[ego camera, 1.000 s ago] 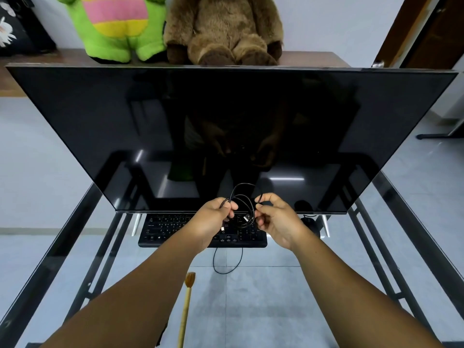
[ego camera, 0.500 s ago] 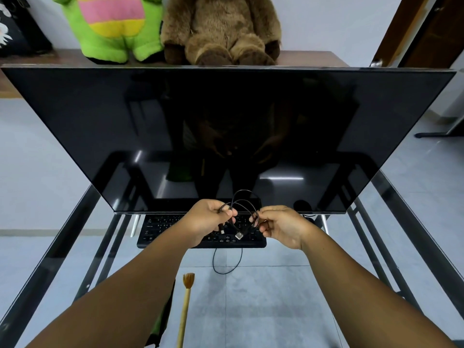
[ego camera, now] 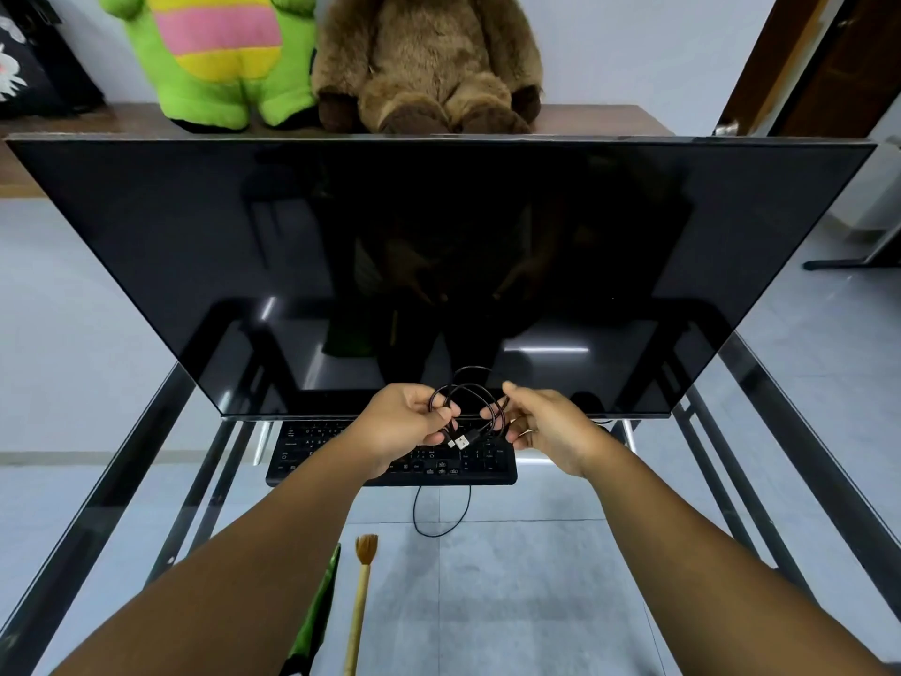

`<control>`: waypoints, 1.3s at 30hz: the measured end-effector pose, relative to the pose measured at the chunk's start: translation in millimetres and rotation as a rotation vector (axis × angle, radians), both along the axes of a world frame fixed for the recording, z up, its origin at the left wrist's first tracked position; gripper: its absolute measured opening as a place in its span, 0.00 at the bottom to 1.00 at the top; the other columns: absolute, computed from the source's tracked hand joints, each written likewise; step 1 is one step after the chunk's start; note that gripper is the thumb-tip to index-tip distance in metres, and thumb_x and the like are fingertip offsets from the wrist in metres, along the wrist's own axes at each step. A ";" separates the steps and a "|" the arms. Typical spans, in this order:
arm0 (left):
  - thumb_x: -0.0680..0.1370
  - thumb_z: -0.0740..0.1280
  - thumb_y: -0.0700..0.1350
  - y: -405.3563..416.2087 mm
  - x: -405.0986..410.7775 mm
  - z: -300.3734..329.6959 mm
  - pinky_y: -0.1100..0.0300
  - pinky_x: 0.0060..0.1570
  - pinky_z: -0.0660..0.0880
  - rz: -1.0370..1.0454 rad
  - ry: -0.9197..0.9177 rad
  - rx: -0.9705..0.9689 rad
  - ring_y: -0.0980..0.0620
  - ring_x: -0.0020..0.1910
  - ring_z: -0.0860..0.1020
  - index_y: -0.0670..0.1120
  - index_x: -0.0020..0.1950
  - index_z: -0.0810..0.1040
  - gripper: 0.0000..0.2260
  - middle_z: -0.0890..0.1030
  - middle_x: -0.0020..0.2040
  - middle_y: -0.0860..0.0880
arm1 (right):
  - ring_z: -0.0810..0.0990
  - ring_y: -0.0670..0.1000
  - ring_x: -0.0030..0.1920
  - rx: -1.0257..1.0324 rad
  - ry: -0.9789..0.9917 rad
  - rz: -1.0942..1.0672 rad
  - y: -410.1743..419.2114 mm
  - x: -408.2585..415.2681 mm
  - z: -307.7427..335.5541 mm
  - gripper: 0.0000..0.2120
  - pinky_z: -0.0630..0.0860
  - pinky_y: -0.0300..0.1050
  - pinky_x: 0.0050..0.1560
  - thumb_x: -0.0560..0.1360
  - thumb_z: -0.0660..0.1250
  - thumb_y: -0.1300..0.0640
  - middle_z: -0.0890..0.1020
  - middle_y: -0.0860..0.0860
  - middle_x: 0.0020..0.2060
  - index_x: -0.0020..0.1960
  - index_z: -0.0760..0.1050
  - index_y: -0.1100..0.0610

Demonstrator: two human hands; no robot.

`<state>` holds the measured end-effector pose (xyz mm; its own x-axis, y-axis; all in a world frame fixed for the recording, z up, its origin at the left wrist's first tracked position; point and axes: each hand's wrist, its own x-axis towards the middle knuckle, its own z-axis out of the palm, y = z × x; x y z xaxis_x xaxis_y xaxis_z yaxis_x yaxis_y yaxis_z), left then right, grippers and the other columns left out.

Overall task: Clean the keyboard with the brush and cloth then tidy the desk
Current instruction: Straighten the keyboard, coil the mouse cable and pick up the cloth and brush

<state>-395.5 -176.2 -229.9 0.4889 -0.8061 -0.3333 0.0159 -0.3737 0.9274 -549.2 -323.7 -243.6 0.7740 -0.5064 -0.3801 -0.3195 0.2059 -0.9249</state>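
Above the keyboard (ego camera: 390, 461), left hand (ego camera: 407, 424) and right hand (ego camera: 548, 426) each have fingers clamped on a coiled black cable (ego camera: 470, 407).

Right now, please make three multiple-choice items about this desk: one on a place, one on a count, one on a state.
1. Where does the brush lie?
A. on the keyboard
B. on the glass desk, nearer the person than the keyboard
C. on the shelf beside the toys

2. How many plush toys sit behind the monitor?
A. one
B. two
C. four

3. In what state is the black cable?
A. coiled and held in both hands
C. plugged into the monitor
B. lying flat on the desk

Key: 1 B, the brush rests on the glass desk below the keyboard in the view. 2 B, a green toy and a brown toy show. 3 A, the left hand and right hand pinch the loops, with the plug hanging free.
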 end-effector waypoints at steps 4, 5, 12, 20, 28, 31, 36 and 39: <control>0.78 0.67 0.35 0.0 -2.6 3.2 0.66 0.41 0.76 -0.016 -0.002 -0.042 0.57 0.43 0.80 0.44 0.53 0.81 0.07 0.83 0.42 0.48 | 0.74 0.48 0.33 -0.101 -0.094 -0.076 1.4 2.2 -4.6 0.18 0.73 0.40 0.35 0.82 0.60 0.51 0.79 0.53 0.35 0.48 0.83 0.61; 0.78 0.67 0.35 -0.1 -2.7 3.6 0.65 0.42 0.77 -0.021 -0.004 -0.041 0.57 0.43 0.80 0.44 0.52 0.81 0.07 0.83 0.42 0.48 | 0.74 0.49 0.33 -0.132 -0.125 -0.089 1.7 1.7 -4.6 0.14 0.73 0.40 0.34 0.82 0.61 0.54 0.79 0.54 0.34 0.48 0.82 0.60; 0.78 0.68 0.40 -1.7 -4.2 7.0 0.62 0.47 0.80 -0.001 0.027 -0.018 0.52 0.47 0.83 0.42 0.48 0.82 0.03 0.85 0.46 0.44 | 0.77 0.45 0.32 -0.361 -0.105 -0.071 -1.4 -1.2 1.1 0.07 0.75 0.40 0.37 0.79 0.65 0.60 0.81 0.54 0.36 0.50 0.82 0.55; 0.78 0.68 0.41 0.2 -5.3 6.4 0.65 0.43 0.77 0.034 0.020 -0.082 0.53 0.48 0.84 0.39 0.48 0.80 0.05 0.85 0.45 0.44 | 0.76 0.48 0.30 -0.272 -0.084 -0.031 4.5 -2.6 12.6 0.07 0.74 0.39 0.32 0.77 0.67 0.65 0.83 0.52 0.33 0.50 0.82 0.59; 0.78 0.68 0.41 0.2 -6.1 3.3 0.61 0.49 0.79 0.097 0.003 -0.161 0.50 0.50 0.83 0.41 0.49 0.80 0.04 0.86 0.45 0.45 | 0.75 0.50 0.30 -0.128 -0.063 -0.212 6.3 -4.0 5.3 0.09 0.73 0.44 0.33 0.80 0.62 0.58 0.82 0.56 0.36 0.47 0.81 0.58; 0.78 0.67 0.39 -0.3 -8.3 3.3 0.61 0.48 0.79 0.124 0.000 -0.215 0.51 0.51 0.83 0.40 0.50 0.78 0.03 0.85 0.46 0.43 | 0.74 0.49 0.28 -0.095 -0.038 -0.251 12.7 -5.0 6.8 0.16 0.71 0.42 0.31 0.78 0.67 0.50 0.80 0.55 0.31 0.40 0.81 0.61; 0.79 0.67 0.38 0.4 -11.4 1.7 0.62 0.48 0.79 0.087 -0.024 -0.241 0.52 0.51 0.83 0.39 0.51 0.77 0.03 0.85 0.46 0.42 | 0.74 0.46 0.30 -0.111 0.026 -0.141 21.9 -1.8 14.0 0.13 0.72 0.38 0.33 0.74 0.72 0.49 0.82 0.52 0.32 0.42 0.84 0.60; 0.79 0.66 0.38 0.8 -12.6 0.8 0.62 0.48 0.79 0.060 -0.036 -0.240 0.53 0.52 0.83 0.39 0.50 0.77 0.02 0.85 0.46 0.40 | 0.74 0.45 0.30 -0.154 0.062 -0.127 19.9 0.8 16.6 0.10 0.73 0.38 0.33 0.71 0.75 0.50 0.83 0.50 0.31 0.41 0.85 0.57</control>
<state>-408.1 -175.5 -229.1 0.5468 -0.8290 -0.1172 -0.0034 -0.1422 0.9898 -548.4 -303.8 -227.0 0.6780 -0.6540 -0.3355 -0.3574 0.1054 -0.9280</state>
